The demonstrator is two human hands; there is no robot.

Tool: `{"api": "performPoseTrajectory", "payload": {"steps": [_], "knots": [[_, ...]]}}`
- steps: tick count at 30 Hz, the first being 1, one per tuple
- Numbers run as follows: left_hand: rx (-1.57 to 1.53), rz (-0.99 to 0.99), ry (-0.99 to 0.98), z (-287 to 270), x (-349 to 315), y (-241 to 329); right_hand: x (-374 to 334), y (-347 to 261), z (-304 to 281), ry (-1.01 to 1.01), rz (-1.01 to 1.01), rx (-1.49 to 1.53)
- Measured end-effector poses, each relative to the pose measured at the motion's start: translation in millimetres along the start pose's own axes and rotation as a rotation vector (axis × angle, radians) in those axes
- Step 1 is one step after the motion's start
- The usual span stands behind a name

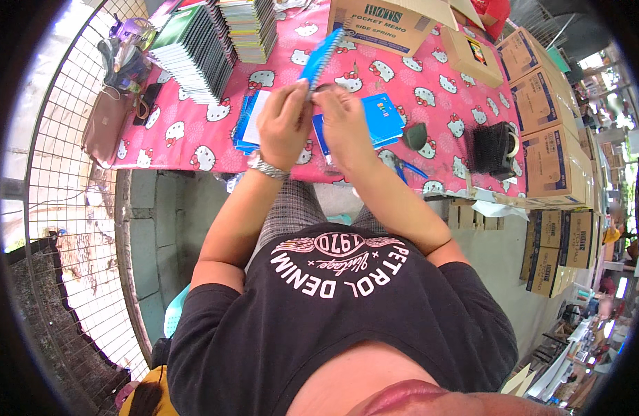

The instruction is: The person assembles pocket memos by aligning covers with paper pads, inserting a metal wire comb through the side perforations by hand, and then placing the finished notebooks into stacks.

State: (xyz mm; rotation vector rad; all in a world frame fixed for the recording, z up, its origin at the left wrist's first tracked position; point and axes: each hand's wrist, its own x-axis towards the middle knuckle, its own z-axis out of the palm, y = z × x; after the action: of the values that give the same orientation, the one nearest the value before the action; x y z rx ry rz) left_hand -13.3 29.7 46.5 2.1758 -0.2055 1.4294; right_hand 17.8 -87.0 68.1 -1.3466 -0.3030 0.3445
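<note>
A blue spiral notebook (321, 58) is raised edge-on above the table. My left hand (285, 119) grips its lower end, fingers closed round it. My right hand (342, 123) is closed in a pinch at the lower end of the wire spiral; whether a small piece sits between its fingertips is hidden. Beneath and beside my left hand lie blue notebooks with a white page (254, 119) showing. More blue notebooks (383, 121) are piled just past my right hand. Blue-handled pliers (405, 166) rest near the table's front edge, to the right of my right wrist.
A pink patterned cloth (215, 135) covers the table. Tall stacks of spiral notebooks (195, 55) stand at the back left, beside a brown pouch (106, 128). A carton (382, 28) is at the back. To the right are a black tape dispenser (498, 149) and stacked cartons (552, 163).
</note>
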Motion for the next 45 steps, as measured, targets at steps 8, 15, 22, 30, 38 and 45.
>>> {"api": "performPoseTrajectory", "payload": {"steps": [8, 15, 22, 30, 38, 45], "knots": [[-0.424, -0.941, 0.228, -30, -92, -103, -47, 112, 38, -0.092, 0.618, 0.348], [-0.515, -1.026, 0.317, -37, -116, -120, -45, 147, 37, -0.226, -0.397, -0.568], [-0.675, -1.037, 0.553, -58, -54, -113, -16, 149, 42, -0.432, -0.452, -0.982], [0.353, -0.914, -0.137, -27, -100, -113, -52, 27, -44, -0.412, -1.196, -0.78], [0.007, -0.106, -0.353, 19, -18, -4, -22, 88, -445, 0.963, 0.136, -1.765], [0.204, 0.195, -0.98, 56, -8, 76, -20, 109, -439, 0.522, 0.189, -1.937]]}}
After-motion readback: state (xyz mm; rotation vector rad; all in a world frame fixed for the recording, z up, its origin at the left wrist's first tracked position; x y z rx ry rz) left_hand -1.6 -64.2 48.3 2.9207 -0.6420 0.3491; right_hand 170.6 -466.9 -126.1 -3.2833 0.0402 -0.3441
